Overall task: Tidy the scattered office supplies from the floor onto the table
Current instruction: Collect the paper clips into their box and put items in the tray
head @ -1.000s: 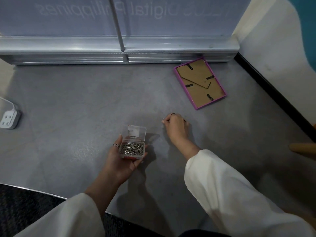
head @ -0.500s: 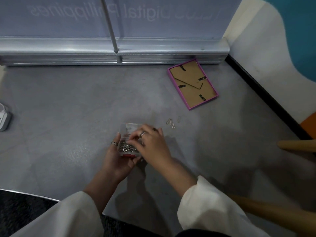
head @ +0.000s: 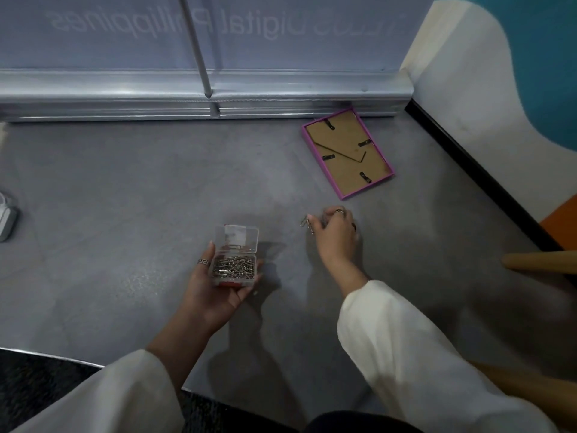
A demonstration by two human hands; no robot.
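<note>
My left hand (head: 215,285) holds a small clear plastic box (head: 235,256) with its lid open, filled with silver paper clips. My right hand (head: 335,234) is down on the grey floor to the right of the box, its fingers pinched on a few loose paper clips (head: 306,221) that lie on the floor. A purple picture frame (head: 347,151) lies face down on the floor beyond my right hand, its brown backing up.
A metal banner base (head: 199,93) runs along the back with a thin pole rising from it. A white power strip (head: 6,218) sits at the left edge. A wooden chair leg (head: 537,262) juts in at the right. A black skirting strip (head: 477,173) lines the right wall.
My right hand has left the box and gone back to the loose clips on the floor. My left hand still holds the box in the same place.
</note>
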